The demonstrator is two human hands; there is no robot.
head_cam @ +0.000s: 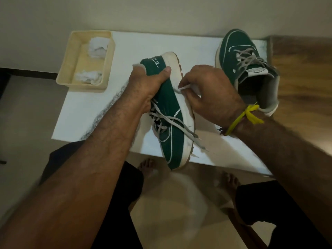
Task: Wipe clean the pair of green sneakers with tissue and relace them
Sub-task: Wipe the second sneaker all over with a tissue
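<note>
A green sneaker (170, 108) is gripped at the heel by the left hand (145, 87) above the tabletop (100, 108), while tissue (186, 88) is pinched against its sole by the right hand (210, 92). The second sneaker (248, 69) is set just beyond the right hand, and a beige tray (107, 69) of crumpled tissues (98, 47) is placed far left.

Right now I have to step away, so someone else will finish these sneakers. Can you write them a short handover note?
Left hand: grips the held sneaker at its heel, tilted on its side over the white table.
Right hand: presses a tissue against that shoe's white sole edge.
Second sneaker: on the table's far right, laces loose.
Beige tray: far left, holding crumpled tissues.
Done: cannot tell how much is clean.
Left: finish wiping, then relace both shoes.
</note>
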